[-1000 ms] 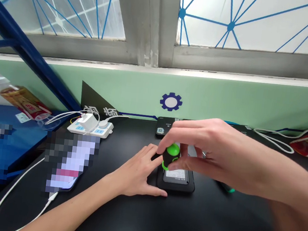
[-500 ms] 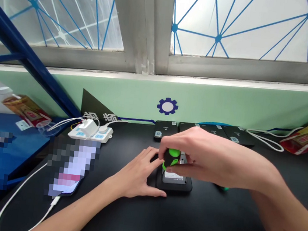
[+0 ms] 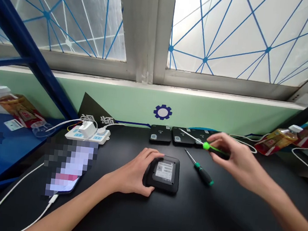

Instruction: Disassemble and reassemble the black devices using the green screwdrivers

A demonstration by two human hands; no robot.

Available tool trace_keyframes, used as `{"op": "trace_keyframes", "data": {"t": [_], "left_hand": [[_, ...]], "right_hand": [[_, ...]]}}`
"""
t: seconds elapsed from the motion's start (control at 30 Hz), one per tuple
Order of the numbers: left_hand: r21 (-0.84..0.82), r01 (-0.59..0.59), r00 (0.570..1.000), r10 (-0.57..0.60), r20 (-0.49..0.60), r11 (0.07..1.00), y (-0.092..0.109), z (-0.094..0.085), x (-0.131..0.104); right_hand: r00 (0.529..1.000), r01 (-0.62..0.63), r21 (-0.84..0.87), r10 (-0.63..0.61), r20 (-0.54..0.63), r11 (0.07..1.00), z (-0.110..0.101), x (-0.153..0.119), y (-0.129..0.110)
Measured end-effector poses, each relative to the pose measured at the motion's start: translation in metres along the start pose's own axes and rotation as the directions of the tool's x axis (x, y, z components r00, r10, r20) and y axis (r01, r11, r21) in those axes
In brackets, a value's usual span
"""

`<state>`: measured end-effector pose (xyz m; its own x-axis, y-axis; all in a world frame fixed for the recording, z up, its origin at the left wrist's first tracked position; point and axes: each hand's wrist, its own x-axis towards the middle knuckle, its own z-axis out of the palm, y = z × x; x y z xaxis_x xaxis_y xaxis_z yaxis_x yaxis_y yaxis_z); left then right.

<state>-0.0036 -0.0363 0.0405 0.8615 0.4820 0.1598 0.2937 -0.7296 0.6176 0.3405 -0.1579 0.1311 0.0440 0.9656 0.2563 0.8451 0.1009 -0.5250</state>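
Note:
My left hand [image 3: 138,173] grips the left side of a small black square device [image 3: 173,187], thumb at its near edge and fingers at its far edge. The device lies flat on the table, its recessed back with a white printed label [image 3: 164,170] facing up. My right hand [image 3: 231,159] is raised to the right, closed around the handle of a bright green and black screwdriver [image 3: 206,146]. Its thin shaft points to the upper left, apart from the device. On the table between my hands lies a second screwdriver [image 3: 203,173], dark green and black.
Several black boxes [image 3: 160,135] line the table's back by the green wall. A white power strip [image 3: 100,138] with plugs sits back left, and a phone [image 3: 72,187] on a white cable lies in front. Drink bottles [image 3: 275,140] lean at the right; another bottle [image 3: 22,110] is far left.
My right hand has lifted the bright green screwdriver off the device and moved right, uncovering the second screwdriver. My left hand now wraps closer around the device. The view has shifted slightly.

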Motion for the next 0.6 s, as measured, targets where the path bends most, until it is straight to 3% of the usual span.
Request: {"op": "trace_keyframes", "data": {"t": [0.1, 0.2, 0.33, 0.6], "left_hand": [[-0.005, -0.081, 0.995, 0.081, -0.059, 0.997, 0.002, 0.001, 0.000], [0.077, -0.159, 0.980, 0.166, -0.110, 0.984, 0.004, 0.003, 0.001], [0.120, -0.187, 0.972, 0.201, -0.117, 0.975, 0.005, 0.006, 0.002], [0.112, -0.169, 0.977, 0.182, -0.114, 0.979, 0.007, 0.007, 0.001]], "right_hand": [[0.989, -0.121, -0.010, 0.120, -0.081, 0.993, 0.029, -0.037, 0.042], [0.966, -0.217, -0.007, 0.214, -0.143, 0.976, 0.049, -0.068, 0.068], [0.942, -0.289, -0.011, 0.282, -0.184, 0.957, 0.061, -0.087, 0.076], [0.940, -0.286, -0.036, 0.273, -0.207, 0.958, 0.082, -0.083, 0.078]]}}
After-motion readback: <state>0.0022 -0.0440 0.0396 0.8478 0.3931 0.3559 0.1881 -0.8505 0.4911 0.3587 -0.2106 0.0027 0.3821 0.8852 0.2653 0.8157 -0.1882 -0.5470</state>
